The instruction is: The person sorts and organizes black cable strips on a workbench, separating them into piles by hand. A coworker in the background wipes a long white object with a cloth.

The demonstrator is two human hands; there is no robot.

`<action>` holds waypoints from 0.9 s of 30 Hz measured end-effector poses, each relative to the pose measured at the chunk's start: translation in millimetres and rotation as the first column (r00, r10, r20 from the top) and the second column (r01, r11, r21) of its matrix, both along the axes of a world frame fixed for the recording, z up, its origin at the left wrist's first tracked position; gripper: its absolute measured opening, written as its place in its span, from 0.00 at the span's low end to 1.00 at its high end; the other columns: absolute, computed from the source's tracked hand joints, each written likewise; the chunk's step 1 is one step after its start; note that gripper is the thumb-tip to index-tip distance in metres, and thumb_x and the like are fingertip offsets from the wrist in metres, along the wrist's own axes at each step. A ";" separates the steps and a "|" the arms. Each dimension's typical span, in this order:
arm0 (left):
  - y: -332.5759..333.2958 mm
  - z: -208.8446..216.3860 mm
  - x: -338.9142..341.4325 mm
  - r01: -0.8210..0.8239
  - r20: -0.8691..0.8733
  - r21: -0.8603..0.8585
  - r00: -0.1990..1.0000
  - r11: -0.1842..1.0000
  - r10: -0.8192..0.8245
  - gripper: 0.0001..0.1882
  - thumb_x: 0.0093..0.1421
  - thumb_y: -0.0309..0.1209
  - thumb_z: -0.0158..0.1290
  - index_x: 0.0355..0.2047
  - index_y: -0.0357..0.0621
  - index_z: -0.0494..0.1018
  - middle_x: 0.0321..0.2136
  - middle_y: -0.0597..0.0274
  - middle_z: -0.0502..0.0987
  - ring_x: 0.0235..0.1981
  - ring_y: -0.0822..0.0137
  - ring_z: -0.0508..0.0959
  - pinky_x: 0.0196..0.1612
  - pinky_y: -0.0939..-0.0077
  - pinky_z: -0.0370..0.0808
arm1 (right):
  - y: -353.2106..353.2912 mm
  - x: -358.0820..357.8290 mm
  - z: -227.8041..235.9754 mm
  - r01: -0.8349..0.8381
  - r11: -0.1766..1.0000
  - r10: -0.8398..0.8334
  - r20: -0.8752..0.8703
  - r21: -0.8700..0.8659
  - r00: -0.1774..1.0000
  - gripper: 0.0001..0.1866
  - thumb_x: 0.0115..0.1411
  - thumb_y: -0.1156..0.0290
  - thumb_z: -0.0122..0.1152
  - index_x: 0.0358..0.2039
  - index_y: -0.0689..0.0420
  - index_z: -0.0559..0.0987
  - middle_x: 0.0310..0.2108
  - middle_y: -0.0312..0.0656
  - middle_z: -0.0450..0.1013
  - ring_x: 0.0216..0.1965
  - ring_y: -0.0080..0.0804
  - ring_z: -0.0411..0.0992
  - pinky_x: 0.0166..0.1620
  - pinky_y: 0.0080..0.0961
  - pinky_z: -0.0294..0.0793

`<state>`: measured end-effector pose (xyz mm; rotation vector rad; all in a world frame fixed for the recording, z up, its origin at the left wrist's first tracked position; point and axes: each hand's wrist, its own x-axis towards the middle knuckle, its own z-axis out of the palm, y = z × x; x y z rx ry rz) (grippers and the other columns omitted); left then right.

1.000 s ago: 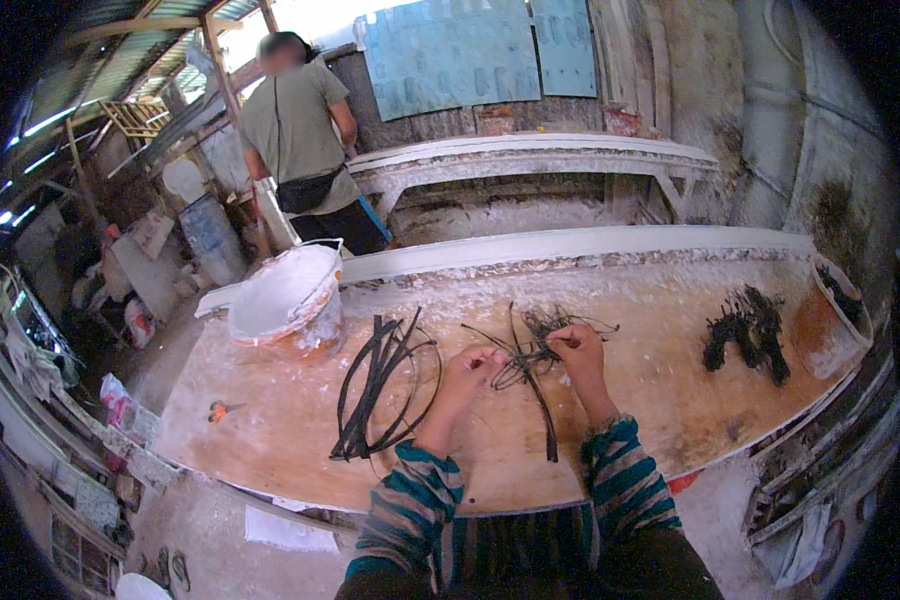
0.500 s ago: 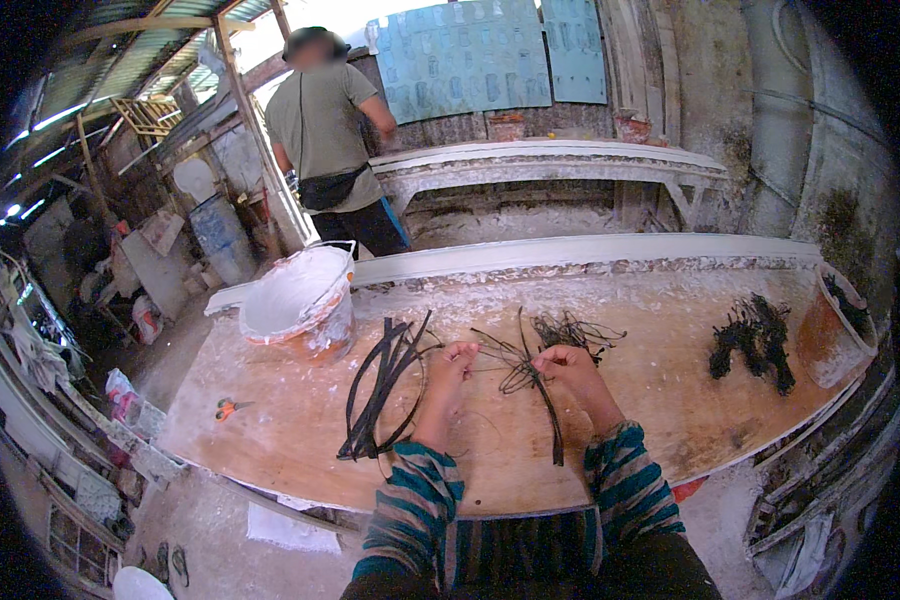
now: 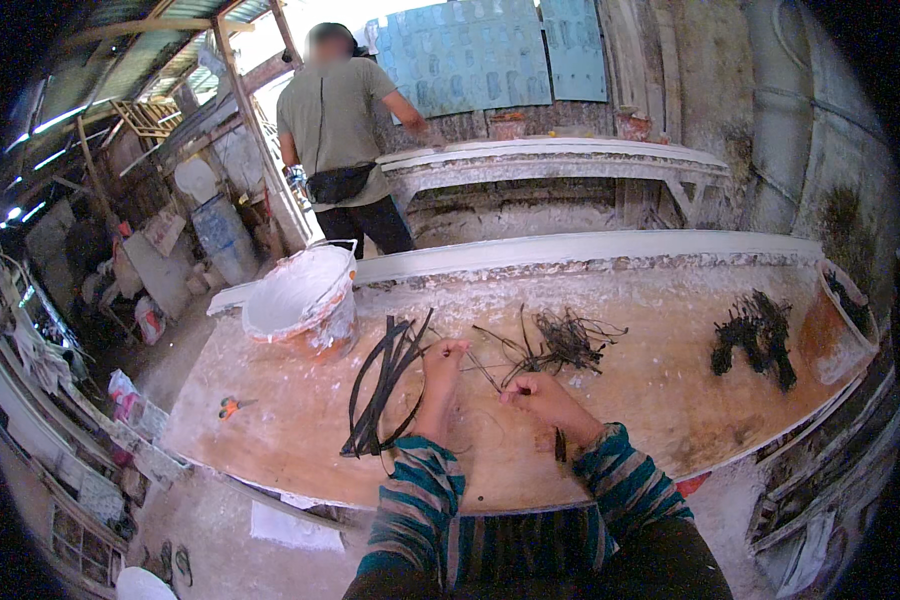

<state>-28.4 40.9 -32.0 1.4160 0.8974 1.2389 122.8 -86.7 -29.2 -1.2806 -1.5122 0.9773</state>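
Above the middle of the wooden table, my left hand (image 3: 445, 362) pinches a thin dark cord (image 3: 485, 372). It slants down to my right hand (image 3: 548, 397), whose closed fingers grip it lower and nearer to me. Left of my left hand lies a bundle of long flat black strips (image 3: 378, 385). Just beyond my right hand is a tangled heap of dark cords (image 3: 573, 340). A dark strip end (image 3: 560, 444) shows beneath my right wrist; that forearm hides part of it.
The wooden table (image 3: 270, 440) holds a plaster-smeared bucket (image 3: 298, 298) at far left and orange-handled scissors (image 3: 232, 407) nearer. On the right are black knotted bundles (image 3: 755, 342) and a tilted orange bucket (image 3: 838, 340). Another person (image 3: 338, 130) stands by a white bench (image 3: 560, 152) behind.
My right hand has moved left and nearer to me, with the cord slanting between both hands. My left hand has barely moved. The person behind has shifted slightly right, an arm over the bench.
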 end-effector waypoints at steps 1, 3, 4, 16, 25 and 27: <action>0.7 -0.5 0.8 0.016 0.031 0.017 0.999 1.000 -0.017 0.07 0.54 0.29 0.51 0.24 0.37 0.73 0.23 0.67 0.73 0.27 0.76 0.69 0.33 0.84 0.64 | 0.8 1.0 0.4 0.004 1.000 -0.004 0.000 0.026 1.000 0.05 0.48 0.74 0.59 0.25 0.62 0.76 0.24 0.36 0.74 0.27 0.20 0.69 0.32 0.20 0.68; 1.8 -1.3 2.2 0.036 0.063 0.015 0.997 0.999 -0.037 0.06 0.54 0.29 0.52 0.25 0.37 0.73 0.23 0.68 0.73 0.26 0.77 0.68 0.33 0.84 0.64 | 1.8 4.2 3.1 -0.004 1.000 0.005 -0.016 0.031 1.000 0.04 0.49 0.74 0.58 0.25 0.62 0.76 0.23 0.37 0.73 0.26 0.22 0.69 0.31 0.20 0.68; 2.0 -1.4 2.6 0.037 0.064 0.006 0.997 0.999 -0.037 0.06 0.53 0.29 0.52 0.25 0.38 0.73 0.23 0.68 0.73 0.26 0.77 0.68 0.33 0.85 0.64 | 0.8 6.2 4.9 0.044 0.989 -0.048 0.027 0.140 0.999 0.04 0.49 0.75 0.57 0.24 0.62 0.76 0.23 0.38 0.73 0.25 0.23 0.70 0.31 0.21 0.68; -4.0 3.2 9.6 0.080 -0.045 0.110 0.996 0.991 -0.075 0.13 0.55 0.32 0.51 0.38 0.40 0.73 0.28 0.68 0.74 0.27 0.78 0.68 0.33 0.85 0.64 | -4.4 56.7 22.3 0.613 0.614 -0.790 0.387 0.498 0.476 0.06 0.45 0.69 0.60 0.25 0.56 0.78 0.23 0.44 0.72 0.28 0.39 0.71 0.32 0.31 0.69; -4.6 2.3 6.5 0.059 -0.069 0.124 0.996 0.990 -0.051 0.11 0.54 0.25 0.48 0.38 0.39 0.73 0.28 0.66 0.74 0.27 0.79 0.69 0.31 0.86 0.65 | -13.6 38.5 24.1 0.403 0.795 -0.607 0.579 0.454 0.545 0.11 0.40 0.61 0.65 0.22 0.54 0.79 0.20 0.42 0.71 0.26 0.40 0.70 0.31 0.32 0.69; -10.9 -0.1 5.6 0.021 -0.152 0.128 0.988 0.992 -0.001 0.10 0.54 0.25 0.48 0.37 0.39 0.73 0.28 0.66 0.74 0.27 0.79 0.69 0.31 0.85 0.66 | -16.6 31.4 19.6 0.425 0.840 -0.532 0.669 0.337 0.520 0.11 0.40 0.61 0.64 0.23 0.53 0.79 0.21 0.42 0.72 0.26 0.40 0.71 0.31 0.32 0.69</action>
